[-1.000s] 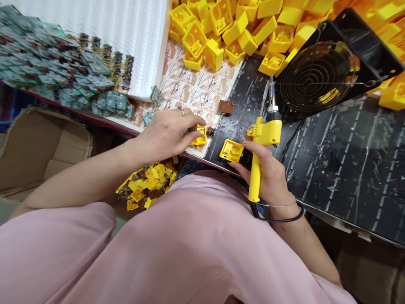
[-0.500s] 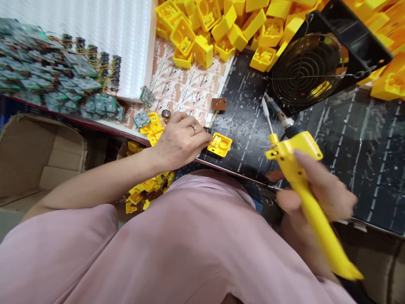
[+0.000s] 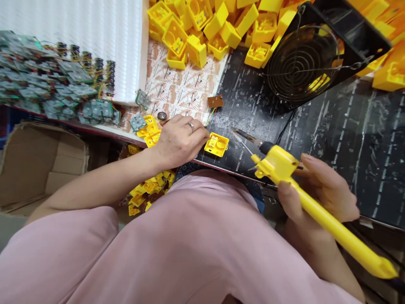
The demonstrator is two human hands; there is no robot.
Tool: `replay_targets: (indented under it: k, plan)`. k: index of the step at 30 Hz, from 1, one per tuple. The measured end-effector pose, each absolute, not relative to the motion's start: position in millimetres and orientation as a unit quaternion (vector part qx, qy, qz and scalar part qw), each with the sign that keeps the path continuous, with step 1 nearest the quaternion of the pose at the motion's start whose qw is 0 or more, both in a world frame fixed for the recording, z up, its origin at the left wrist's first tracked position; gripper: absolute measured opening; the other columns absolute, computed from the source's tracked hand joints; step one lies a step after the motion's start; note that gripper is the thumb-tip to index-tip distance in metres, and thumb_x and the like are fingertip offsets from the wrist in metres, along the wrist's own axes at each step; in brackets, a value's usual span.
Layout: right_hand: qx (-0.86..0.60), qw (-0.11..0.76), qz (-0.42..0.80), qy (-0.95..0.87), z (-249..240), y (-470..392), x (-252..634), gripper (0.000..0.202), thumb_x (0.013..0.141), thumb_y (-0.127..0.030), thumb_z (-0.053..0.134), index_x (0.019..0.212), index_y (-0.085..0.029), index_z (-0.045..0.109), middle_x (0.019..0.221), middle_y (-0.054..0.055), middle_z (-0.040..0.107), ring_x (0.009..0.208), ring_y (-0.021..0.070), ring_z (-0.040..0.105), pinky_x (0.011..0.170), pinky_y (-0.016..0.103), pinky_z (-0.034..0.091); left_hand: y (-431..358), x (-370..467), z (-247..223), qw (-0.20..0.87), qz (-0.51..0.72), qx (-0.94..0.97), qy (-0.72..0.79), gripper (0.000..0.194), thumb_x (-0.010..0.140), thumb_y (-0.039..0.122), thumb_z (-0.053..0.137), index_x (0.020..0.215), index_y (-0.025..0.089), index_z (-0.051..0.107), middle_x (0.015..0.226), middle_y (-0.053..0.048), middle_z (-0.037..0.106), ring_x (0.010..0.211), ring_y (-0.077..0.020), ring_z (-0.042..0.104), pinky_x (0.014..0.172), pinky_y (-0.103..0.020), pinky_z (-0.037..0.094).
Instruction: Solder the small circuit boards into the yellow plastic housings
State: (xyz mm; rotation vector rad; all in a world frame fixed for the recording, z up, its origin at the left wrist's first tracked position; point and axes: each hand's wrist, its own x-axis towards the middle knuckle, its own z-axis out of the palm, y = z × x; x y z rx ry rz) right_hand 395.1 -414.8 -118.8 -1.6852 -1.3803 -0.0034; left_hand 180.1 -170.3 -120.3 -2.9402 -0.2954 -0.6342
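My right hand point(image 3: 322, 190) grips a yellow soldering gun point(image 3: 335, 226), thumb on its near side. The gun's metal tip and thin feed tube point left, above the black board and right of a small open yellow casing point(image 3: 221, 145). My left hand point(image 3: 182, 137), with a ring on one finger, is closed at the casing's left edge; its fingertips are partly hidden. Thin coloured wires run from near those fingertips to a small brown circuit board point(image 3: 215, 101). Left of this hand lie another yellow casing point(image 3: 148, 128) and a small round speaker point(image 3: 162, 116).
A black fan point(image 3: 303, 63) with a wire guard stands at the back right. Yellow casings point(image 3: 196, 50) are heaped behind. Green circuit boards point(image 3: 47, 80) pile beside white foam point(image 3: 126, 46) at left. A cardboard box point(image 3: 41, 160) sits below the table edge.
The soldering gun has swung left and down with my right hand, its tip leaving the fan and coming near the small casing. My left hand stays by the casing.
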Motion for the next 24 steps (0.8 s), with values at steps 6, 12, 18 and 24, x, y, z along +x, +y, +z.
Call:
replay_targets:
  k: [6,12,18,24]
  plan:
    - [-0.606,0.456,0.013,-0.652,-105.9,-392.9,372.2,0.054,0.091,-0.021,0.081,0.141,-0.031,0.063,0.087,0.0,0.077,0.07,0.0195,0.074,0.056,0.031,0.064,-169.3,182.2,-119.8,0.077,-0.156,-0.98,-0.1,0.031,0.102,0.022,0.052,0.079,0.019,0.072,0.076,-0.005,0.075,0.073,-0.0199,0.068,0.064,-0.035,0.043]
    - [-0.6,0.411,-0.022,-0.686,-102.6,-384.7,379.0,0.036,0.087,-0.013,0.082,0.116,-0.026,0.065,0.082,0.0,0.076,0.068,0.0175,0.074,0.052,0.027,0.06,-169.6,182.5,-117.5,0.122,-0.178,-0.974,-0.07,0.023,0.098,0.017,0.056,0.079,0.018,0.07,0.077,-0.004,0.073,0.073,-0.0201,0.065,0.064,-0.036,0.044]
    - [-0.574,0.399,-0.041,-0.714,-101.1,-382.1,380.3,0.03,0.084,-0.012,0.085,0.102,-0.023,0.063,0.079,0.001,0.075,0.064,0.0164,0.073,0.046,0.024,0.053,-171.7,188.4,-107.9,0.13,-0.108,-0.983,-0.078,0.027,0.098,0.016,0.053,0.08,0.018,0.072,0.074,-0.006,0.07,0.076,-0.022,0.065,0.065,-0.036,0.043]
    - [-0.58,0.363,-0.017,-0.729,-93.9,-384.7,378.4,0.026,0.088,-0.015,0.082,0.102,-0.026,0.063,0.085,-0.001,0.077,0.068,0.0152,0.074,0.057,0.024,0.061,-173.0,190.1,-102.0,0.124,-0.085,-0.986,-0.073,0.031,0.1,0.015,0.049,0.079,0.018,0.072,0.071,-0.006,0.067,0.075,-0.0222,0.064,0.061,-0.037,0.039]
